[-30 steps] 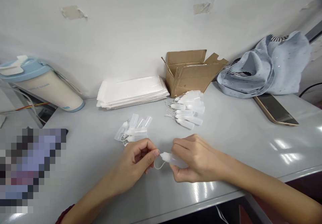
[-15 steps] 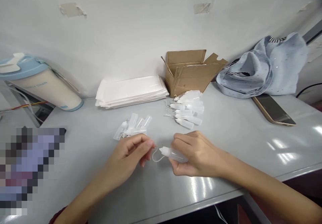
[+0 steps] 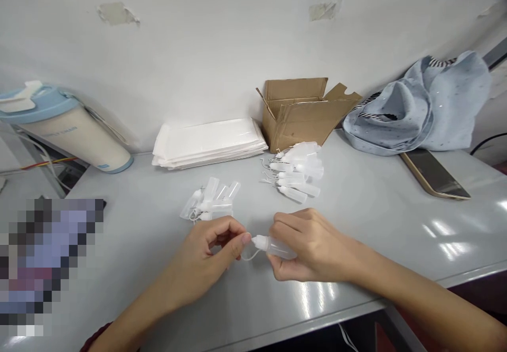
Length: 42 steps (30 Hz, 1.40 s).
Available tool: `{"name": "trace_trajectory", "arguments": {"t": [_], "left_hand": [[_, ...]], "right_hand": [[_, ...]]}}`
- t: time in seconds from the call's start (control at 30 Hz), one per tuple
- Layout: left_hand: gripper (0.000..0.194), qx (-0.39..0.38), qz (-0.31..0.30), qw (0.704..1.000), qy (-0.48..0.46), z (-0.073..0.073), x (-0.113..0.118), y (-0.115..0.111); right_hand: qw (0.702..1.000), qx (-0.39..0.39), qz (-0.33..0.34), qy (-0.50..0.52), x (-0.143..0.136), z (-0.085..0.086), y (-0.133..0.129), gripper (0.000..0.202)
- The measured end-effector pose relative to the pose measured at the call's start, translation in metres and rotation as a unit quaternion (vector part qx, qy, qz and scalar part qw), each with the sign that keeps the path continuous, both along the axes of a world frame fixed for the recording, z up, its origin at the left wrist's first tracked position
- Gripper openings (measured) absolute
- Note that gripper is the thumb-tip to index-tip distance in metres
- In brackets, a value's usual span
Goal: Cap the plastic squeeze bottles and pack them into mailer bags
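Observation:
My right hand point(image 3: 304, 244) is wrapped round a small translucent squeeze bottle point(image 3: 279, 247), which lies level with its white nozzle pointing left. My left hand point(image 3: 219, 246) is closed in a pinch, thumb and forefinger right at the nozzle's tip. A thin white strap point(image 3: 249, 257) loops from the bottle's neck into those fingers, which hide its far end. Just behind my left hand lies a small pile of similar bottles point(image 3: 216, 206). A larger pile of nozzle bottles point(image 3: 295, 175) lies further back, beyond my right hand.
Along the wall stand a stack of white paper sleeves point(image 3: 209, 141) and an opened cardboard box point(image 3: 304, 125). At right are a blue cloth bag point(image 3: 415, 104) and a phone point(image 3: 435, 175). A large tumbler point(image 3: 79, 130) is at left, above a pixelated object point(image 3: 47, 257) on the grey table point(image 3: 130, 246).
My left fingers have come closer to the nozzle, closing the gap where a thin needle-like tip showed. The strap's loop is now less visible. My right hand keeps its grip on the squeeze bottle.

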<state>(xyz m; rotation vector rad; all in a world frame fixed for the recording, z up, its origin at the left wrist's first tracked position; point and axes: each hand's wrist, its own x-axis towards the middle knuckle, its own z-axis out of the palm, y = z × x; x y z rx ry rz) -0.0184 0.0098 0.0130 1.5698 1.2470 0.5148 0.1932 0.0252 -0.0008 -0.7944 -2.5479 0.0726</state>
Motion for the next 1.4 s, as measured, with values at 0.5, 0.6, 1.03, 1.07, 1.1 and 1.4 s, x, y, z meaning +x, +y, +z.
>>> {"name": "trace_trajectory", "arguments": {"t": [0.5, 0.6, 1.03, 1.07, 1.1, 1.4], "left_hand": [[0.024, -0.006, 0.031, 0.999, -0.036, 0.008, -0.006, 0.004], [0.023, 0.011, 0.069, 0.997, -0.037, 0.007, -0.01, 0.007], [0.02, 0.041, 0.041, 0.998, -0.017, 0.009, -0.017, 0.007], [0.019, 0.062, 0.082, 0.994, -0.03, 0.01, -0.021, 0.01], [0.019, 0.084, 0.136, 0.986, -0.049, 0.012, -0.026, 0.013], [0.022, 0.076, 0.294, 0.937, -0.172, 0.026, -0.08, 0.039]], "right_hand": [[1.0, -0.002, 0.019, -0.003, 0.001, 0.002, 0.001, 0.028], [1.0, -0.009, 0.014, -0.005, 0.002, 0.002, 0.003, 0.029], [0.999, -0.017, 0.018, -0.02, 0.001, 0.002, 0.004, 0.029], [0.999, -0.02, 0.016, -0.019, 0.002, 0.002, 0.004, 0.028], [1.0, -0.02, 0.014, -0.016, 0.002, 0.003, 0.005, 0.027], [1.0, 0.011, -0.009, -0.024, 0.006, 0.004, 0.009, 0.024]]}}
